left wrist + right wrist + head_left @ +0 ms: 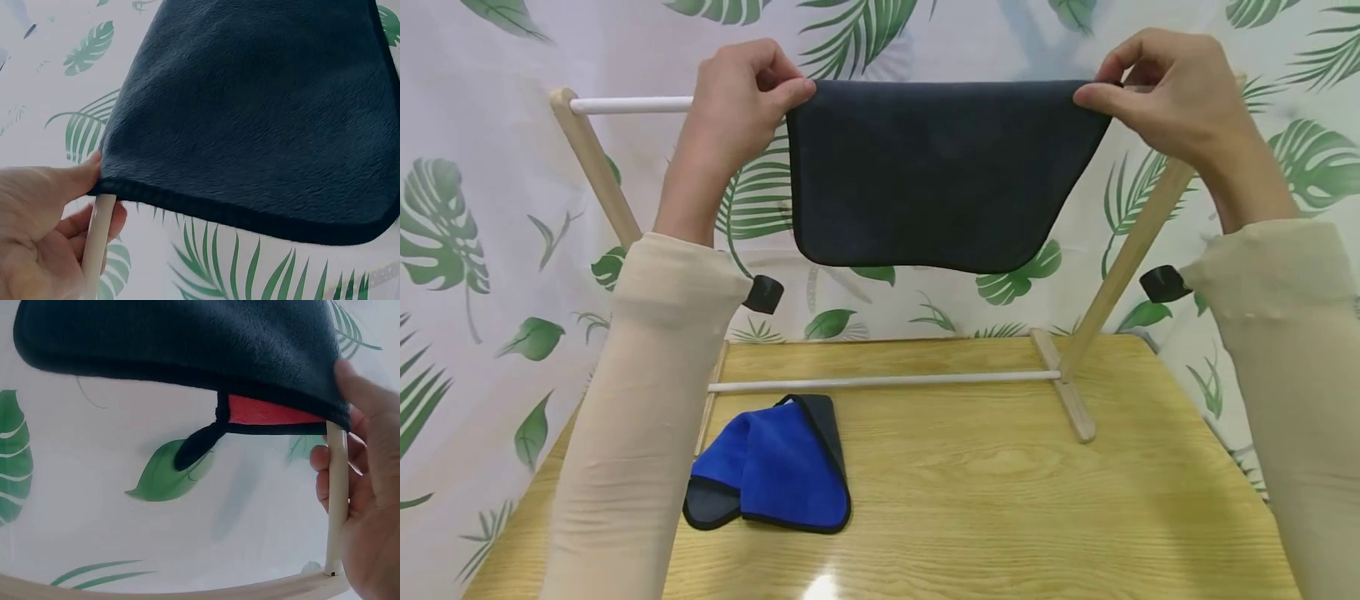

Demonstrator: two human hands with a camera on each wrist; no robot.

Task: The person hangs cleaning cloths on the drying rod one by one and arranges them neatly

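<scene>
A dark grey cloth (940, 175) with black edging hangs folded over the white top bar (628, 106) of a wooden rack. My left hand (733, 108) pinches its upper left corner at the bar, thumb on the front. At the upper right corner, my right hand (1187, 100) holds the fabric between thumb and fingers. The right wrist view gives a glimpse of the cloth's red inner side (269, 410) and a small black loop (200, 447) at the edge. In both wrist views the bar runs out from under the cloth past the fingers.
A blue and grey cloth (793, 475) lies crumpled on the wooden table (985, 500), left of centre. The rack's slanted right post (1127, 258), foot (1078, 408) and lower white bar (887, 382) stand at the back. Behind hangs a leaf-patterned curtain (497, 217).
</scene>
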